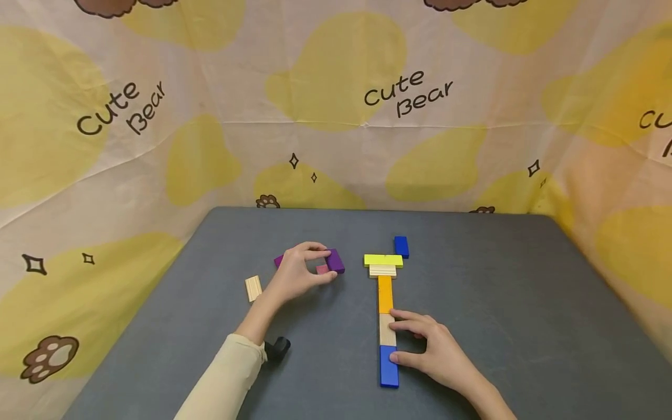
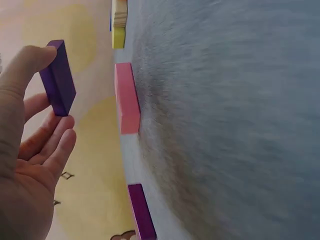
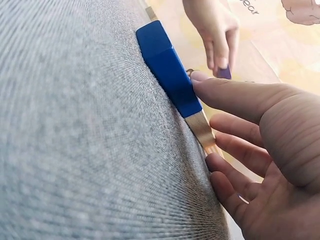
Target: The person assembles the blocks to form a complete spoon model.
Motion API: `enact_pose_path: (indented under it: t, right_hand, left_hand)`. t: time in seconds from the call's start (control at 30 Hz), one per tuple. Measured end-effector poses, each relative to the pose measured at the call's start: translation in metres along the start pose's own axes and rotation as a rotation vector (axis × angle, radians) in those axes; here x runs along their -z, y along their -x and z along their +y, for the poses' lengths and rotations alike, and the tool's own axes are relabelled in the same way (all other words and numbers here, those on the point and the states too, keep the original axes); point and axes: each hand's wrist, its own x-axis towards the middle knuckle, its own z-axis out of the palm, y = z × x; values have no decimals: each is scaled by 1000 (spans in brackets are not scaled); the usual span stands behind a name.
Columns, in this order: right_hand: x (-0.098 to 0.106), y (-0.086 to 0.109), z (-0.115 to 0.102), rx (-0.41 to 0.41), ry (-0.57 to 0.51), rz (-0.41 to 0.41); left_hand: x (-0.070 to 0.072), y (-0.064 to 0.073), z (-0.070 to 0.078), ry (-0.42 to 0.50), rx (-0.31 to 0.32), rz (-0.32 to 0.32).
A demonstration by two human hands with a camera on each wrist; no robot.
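My left hand [image 1: 298,273] pinches a purple block [image 1: 336,261] between thumb and fingers, raised off the table in the left wrist view. Below that hand lie a pink block [image 2: 128,100] and a second purple block [image 2: 142,212]. A line of blocks runs away from me: blue [image 1: 389,370], plain wood [image 1: 387,332], orange [image 1: 385,294]. Beyond them a pale ridged piece [image 1: 382,270] and a yellow-green block [image 1: 383,260] lie crosswise. My right hand [image 1: 438,354] rests along the line's right side, thumb at the blue block, fingertips by the plain one, fingers loosely bent.
Another blue block [image 1: 401,247] lies behind the yellow-green one, to its right. A pale wooden piece [image 1: 254,288] sits left of my left forearm. The grey tabletop [image 1: 488,268] ends at a printed cloth [image 1: 336,105] hanging behind and at the sides.
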Motion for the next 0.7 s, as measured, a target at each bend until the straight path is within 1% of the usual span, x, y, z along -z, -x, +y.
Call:
enact_pose_path:
  t: [0.1, 0.2, 0.33, 0.47, 0.6, 0.7]
  right_hand:
    - [1, 1, 1, 3, -3, 1]
    - [1, 1, 0, 9, -4, 3]
    - [1, -1, -1, 11, -5, -3]
    - [0, -2, 0, 19, -11, -11]
    - [1, -1, 0, 13, -10, -13]
    - [2, 0, 0, -2, -10, -17]
  left_hand:
    - [-5, -19, -2, 13, 16, -9]
    - [-11, -38, -5, 17, 48, -22]
    - [-17, -56, -11, 16, 94, -49]
    - [-25, -66, -19, 7, 130, -92]
    - [-34, -70, -25, -4, 158, -136]
    - [-40, -73, -27, -22, 170, -156]
